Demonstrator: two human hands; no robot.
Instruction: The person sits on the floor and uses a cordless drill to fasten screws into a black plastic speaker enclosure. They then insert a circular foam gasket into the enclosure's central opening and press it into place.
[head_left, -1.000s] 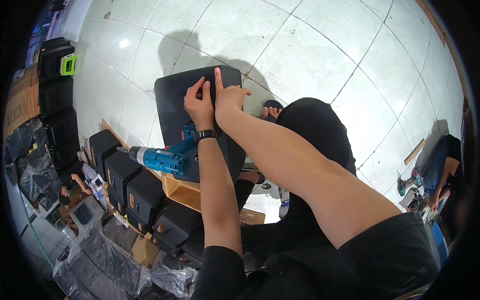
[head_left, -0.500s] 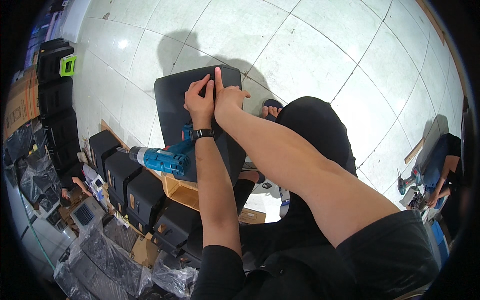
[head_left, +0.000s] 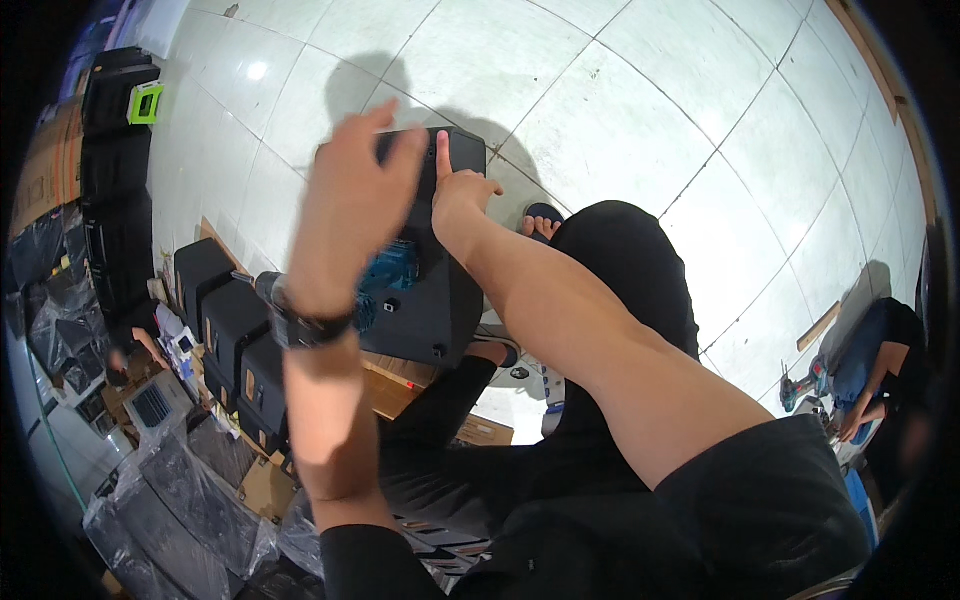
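A black box-shaped cabinet (head_left: 445, 300) stands in front of me, its upper face toward me. My right hand (head_left: 461, 190) rests on it, the index finger stretched to the far edge and the thumb out to the side. Blurred by motion, my left hand (head_left: 355, 200) hovers above the cabinet's left part, thumb and fingers apart, with nothing visible in it. Beneath that hand and wrist lies a teal cordless drill (head_left: 390, 266), partly covered, its chuck pointing left. A small dark fitting (head_left: 390, 307) shows on the cabinet nearer to me.
Several black cabinets (head_left: 232, 325) stand at the left, beside plastic-wrapped goods (head_left: 190, 500). An open cardboard box (head_left: 400, 370) sits below the cabinet. Another person's arm (head_left: 152, 347) shows at the left. At the right a person (head_left: 880, 350) sits near another drill (head_left: 805, 383).
My left hand has lifted off the cabinet beside the right hand and swung left and back over the drill. The right index finger stays on the cabinet. The view has shifted slightly.
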